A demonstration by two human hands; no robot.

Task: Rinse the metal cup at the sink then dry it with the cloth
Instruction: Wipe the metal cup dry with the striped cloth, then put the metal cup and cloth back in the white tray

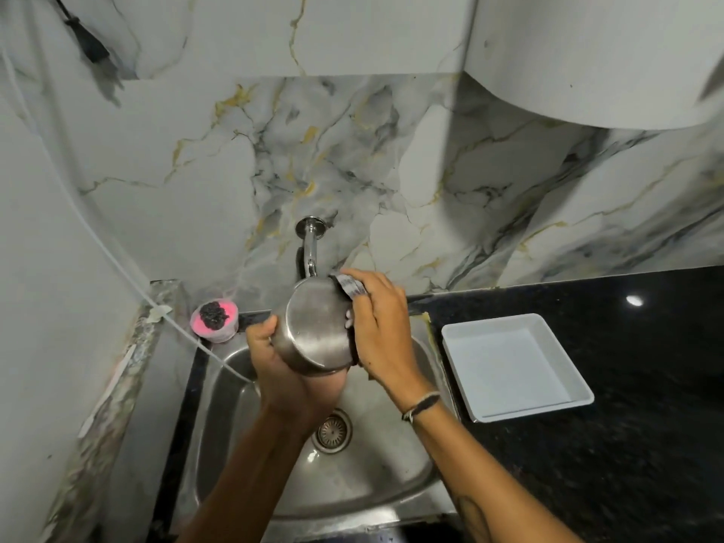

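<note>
Sink point(411, 484) sits right below the head camera, stainless, set into a black speckled table point(627, 444), with the drain strainer point(333, 431) showing between the two forearms. Person is holding the metal cup point(315, 331) up over the basin, just under the wall tap point(309, 248), tilted so its base faces the camera. Left hand point(282, 370) has its grip closed around the cup from below and the left side, fingers curled over the wall of it. Right hand point(382, 331) is pressed against the cup's right side, its grip closed on a dark cloth point(350, 286) with a grey striped bit poking out at the top near the tap. Can't tell if water is running, no stream is visible. There's a thin bracelet point(421, 405) on the right wrist. On the table to the right, well apart from the hands, sits a white square tray point(580, 397). At the sink's back left corner is a small pink tub point(215, 325) with a black scrubber point(214, 309) on it. Marble-look wall point(352, 150) behind everything.
</note>
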